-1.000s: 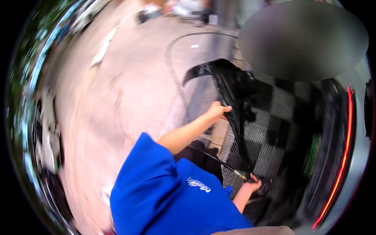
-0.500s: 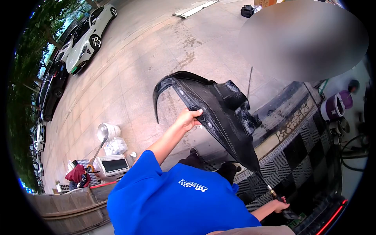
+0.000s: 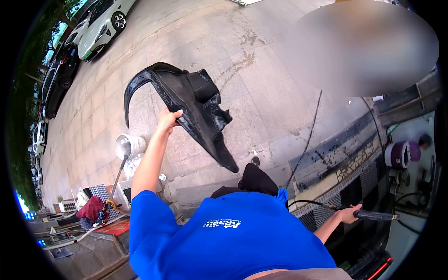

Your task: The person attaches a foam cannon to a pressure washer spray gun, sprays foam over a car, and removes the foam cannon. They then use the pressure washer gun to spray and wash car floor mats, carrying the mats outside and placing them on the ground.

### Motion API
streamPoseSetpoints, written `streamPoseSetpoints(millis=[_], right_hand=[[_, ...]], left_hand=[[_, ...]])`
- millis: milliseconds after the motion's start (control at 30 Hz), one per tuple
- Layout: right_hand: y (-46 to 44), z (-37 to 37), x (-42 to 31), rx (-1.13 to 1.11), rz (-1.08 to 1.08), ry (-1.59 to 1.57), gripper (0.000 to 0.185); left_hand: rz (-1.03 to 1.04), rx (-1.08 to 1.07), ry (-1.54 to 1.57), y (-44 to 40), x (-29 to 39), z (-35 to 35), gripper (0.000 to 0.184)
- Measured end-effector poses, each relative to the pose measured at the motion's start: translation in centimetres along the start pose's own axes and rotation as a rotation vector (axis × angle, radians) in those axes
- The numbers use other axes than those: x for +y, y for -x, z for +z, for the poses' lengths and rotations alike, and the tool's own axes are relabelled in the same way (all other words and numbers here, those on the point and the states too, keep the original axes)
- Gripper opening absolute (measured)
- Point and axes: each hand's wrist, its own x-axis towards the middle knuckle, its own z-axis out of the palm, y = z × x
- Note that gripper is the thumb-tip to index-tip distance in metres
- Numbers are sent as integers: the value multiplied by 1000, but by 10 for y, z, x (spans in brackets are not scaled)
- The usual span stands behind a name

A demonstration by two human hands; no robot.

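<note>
My left hand (image 3: 169,120) is closed on the edge of a black plastic wheel arch liner (image 3: 179,91), held out in the air at arm's length. The liner has a long curved lip and a narrow end pointing down and right. In my right hand (image 3: 348,214), low at my right side, is a black pressure washer gun (image 3: 377,215). A thin black hose (image 3: 309,202) joins its end and passes beside my blue shirt (image 3: 233,238). The trigger is hidden by my fingers.
A white bucket (image 3: 136,145) stands on the paving at left, near a maroon cloth bundle (image 3: 91,210). A white car (image 3: 100,32) and darker cars line the far left. A purple-and-white bucket (image 3: 395,156) is at right, beyond dark floor tiles (image 3: 343,196). The upper right is blurred.
The liner has moved left and away from my right hand, still in my left hand. The washer gun now points right, and my view has shifted as I step along the paving.
</note>
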Motion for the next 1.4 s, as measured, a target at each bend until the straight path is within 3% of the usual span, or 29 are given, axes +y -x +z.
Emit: streamPoseSetpoints(millis=[67, 300, 333, 433, 500, 567, 667, 767, 833, 867, 900, 933, 1033, 1067, 1133, 1267, 1333, 1400], right_hand=[[16, 38, 24, -34, 66, 201, 42], [166, 242, -9, -2, 90, 347, 48], [174, 274, 8, -21, 72, 437, 52], [228, 356, -28, -158, 94, 482, 56], [286, 437, -41, -118, 112, 618, 62], [313, 489, -58, -193, 133, 557, 66], [369, 590, -65, -187, 155, 492, 63], [449, 651, -116, -145, 201, 366, 57], [486, 664, -142, -140, 170, 409, 59], [509, 683, -159, -85, 186, 419, 59], [533, 708, -170, -29, 202, 428, 59], [555, 739, -168, 21, 97, 227, 59], [606, 801, -200, 117, 263, 227, 56], [641, 812, -242, 93, 243, 234, 51], [673, 861, -250, 235, 408, 280, 42], [703, 965, -208, 398, 415, 247, 37], [744, 1024, -219, 433, 441, 283, 36], [789, 1088, -244, 417, 459, 308, 35]], left_hand=[[27, 75, -55, -48, 10, -32, 24], [-10, 196, -231, -223, 67, -109, 22], [-2, 255, -271, -242, 72, -113, 22], [-55, 390, -443, -280, 92, -133, 19], [204, 486, -367, -339, 130, -146, 15], [192, 591, -173, -377, 127, -171, 10], [299, 652, -142, -463, 151, -186, 7], [200, 652, -361, -544, 179, -203, 6], [400, 642, -300, -593, 179, -206, 6], [317, 636, -485, -613, 203, -203, 8], [310, 624, -480, -645, 229, -199, 8], [309, 629, -429, -686, 259, -194, 8], [288, 607, -411, -800, 330, -187, 8], [347, 584, -344, -842, 349, -189, 8], [435, 548, -299, -935, 382, -191, 9], [480, 642, -330, -1083, 450, -156, 10], [499, 678, -470, -1157, 497, -150, 11], [575, 731, -411, -1234, 527, -139, 11]])
